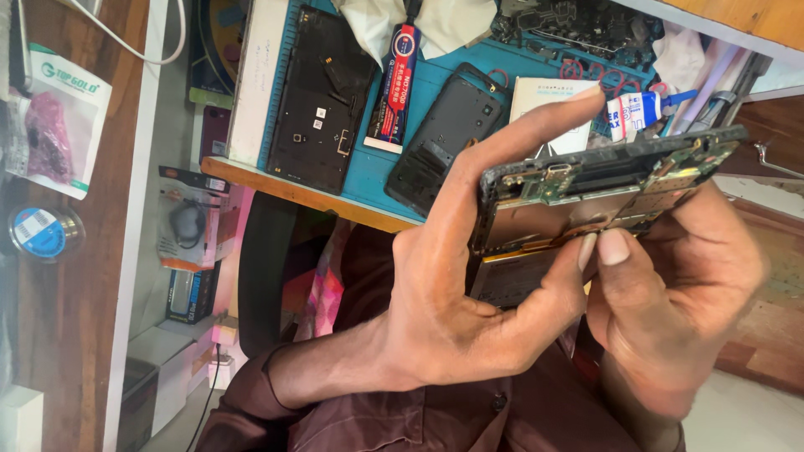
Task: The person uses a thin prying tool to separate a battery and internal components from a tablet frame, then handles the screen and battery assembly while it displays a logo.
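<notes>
My left hand (469,285) grips an opened phone (586,188) with its back off, so the green circuit board and a metal plate show. The forefinger stretches over the phone's top edge and the thumb presses its lower side. My right hand (670,301) is on the phone's right side, its thumb pressing on a thin copper-coloured flex strip (569,238) near the middle of the phone. The rest of the right fingers are behind the phone.
A blue mat (435,75) on the bench holds a black tablet back cover (322,100), a black phone shell (444,138), a glue tube (394,88), a white box (544,96) and several small parts. Packets and a tape roll (42,230) lie at the left.
</notes>
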